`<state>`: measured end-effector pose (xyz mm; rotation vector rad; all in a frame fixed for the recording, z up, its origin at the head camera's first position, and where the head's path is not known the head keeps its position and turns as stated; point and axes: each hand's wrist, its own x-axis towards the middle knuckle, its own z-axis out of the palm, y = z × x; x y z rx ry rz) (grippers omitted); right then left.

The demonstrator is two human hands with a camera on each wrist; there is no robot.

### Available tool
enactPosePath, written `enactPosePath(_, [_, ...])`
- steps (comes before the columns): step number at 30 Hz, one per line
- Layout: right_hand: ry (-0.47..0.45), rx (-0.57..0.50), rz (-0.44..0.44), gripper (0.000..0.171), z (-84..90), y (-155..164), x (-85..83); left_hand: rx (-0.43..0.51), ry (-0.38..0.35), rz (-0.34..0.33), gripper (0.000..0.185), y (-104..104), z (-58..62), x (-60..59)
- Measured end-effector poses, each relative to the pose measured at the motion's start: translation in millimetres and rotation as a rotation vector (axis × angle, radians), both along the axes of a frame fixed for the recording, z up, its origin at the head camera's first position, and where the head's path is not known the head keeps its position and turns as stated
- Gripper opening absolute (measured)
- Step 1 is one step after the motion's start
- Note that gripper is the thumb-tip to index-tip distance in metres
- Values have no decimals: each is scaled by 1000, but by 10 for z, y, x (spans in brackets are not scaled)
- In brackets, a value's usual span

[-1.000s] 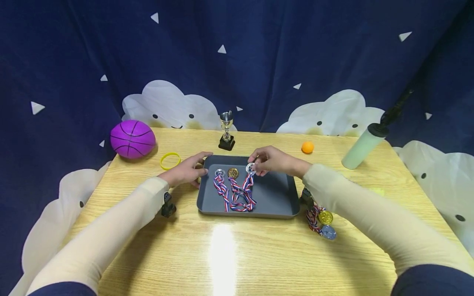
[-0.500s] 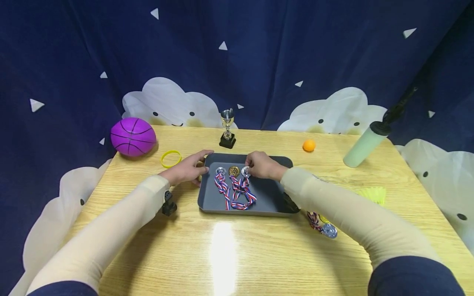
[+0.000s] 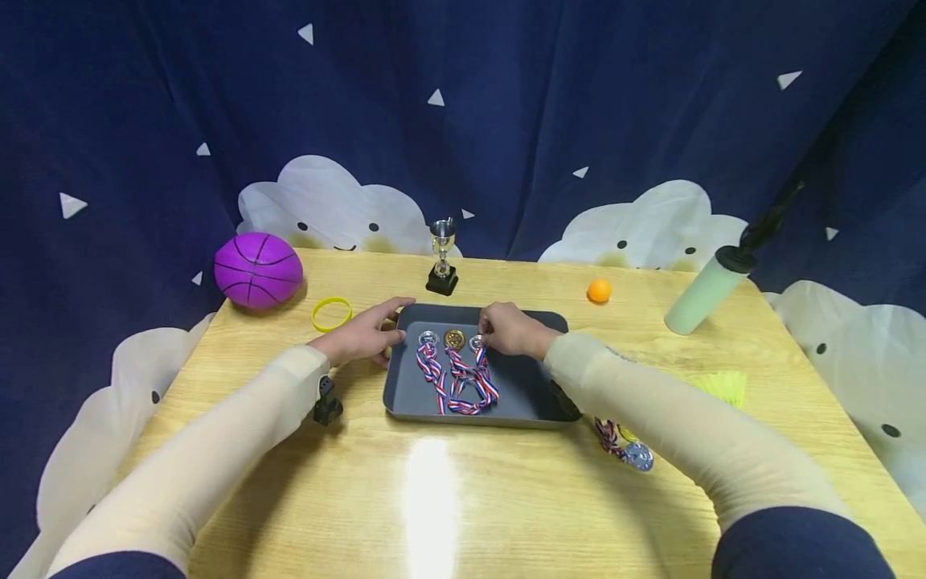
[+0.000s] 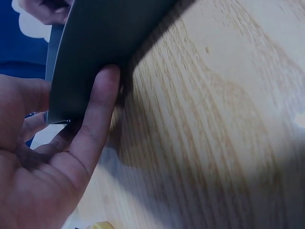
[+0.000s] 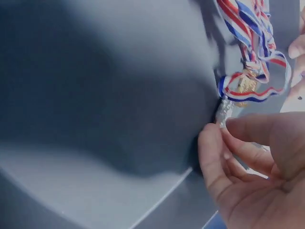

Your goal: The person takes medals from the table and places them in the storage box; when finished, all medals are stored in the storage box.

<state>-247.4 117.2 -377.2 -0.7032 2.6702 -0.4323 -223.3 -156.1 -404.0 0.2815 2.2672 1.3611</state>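
A grey tray [image 3: 528, 390] lies on the table with medals on striped ribbons in it. My left hand [image 3: 364, 332] holds its left wall; in the left wrist view the thumb is over the rim and a finger presses the tray's outer side [image 4: 109, 38]. My right hand [image 3: 512, 331] pinches the edge of a silver medal [image 3: 476, 342] inside the tray, with thumb and fingertips around it in the right wrist view. Left of it lie a gold medal [image 3: 454, 339] and another silver medal [image 3: 428, 338]. Their red, white and blue ribbons [image 3: 473, 390] trail towards the front wall.
Beyond the tray stands a small trophy [image 3: 442, 257]. A purple ball [image 3: 258, 271] and yellow wristband [image 3: 331, 314] are at left. At right are an orange ball [image 3: 599, 291], green bottle [image 3: 705, 296], yellow fringed thing [image 3: 723, 388] and more medals [image 3: 638, 456], partly under my forearm.
My right hand has moved slightly left and lowered the silver medal beside the gold one, bringing its ribbon along. My left hand has stayed on the tray's wall.
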Motion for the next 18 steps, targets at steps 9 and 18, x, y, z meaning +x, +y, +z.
enactPosePath(9, [-31,-251,-27,16,459,501,8,-4,3,-1,67,35,1,-22])
enactPosePath(18, [-25,-338,-127,19,716,1388,383,8,-27,7,67,-14,-9,-9])
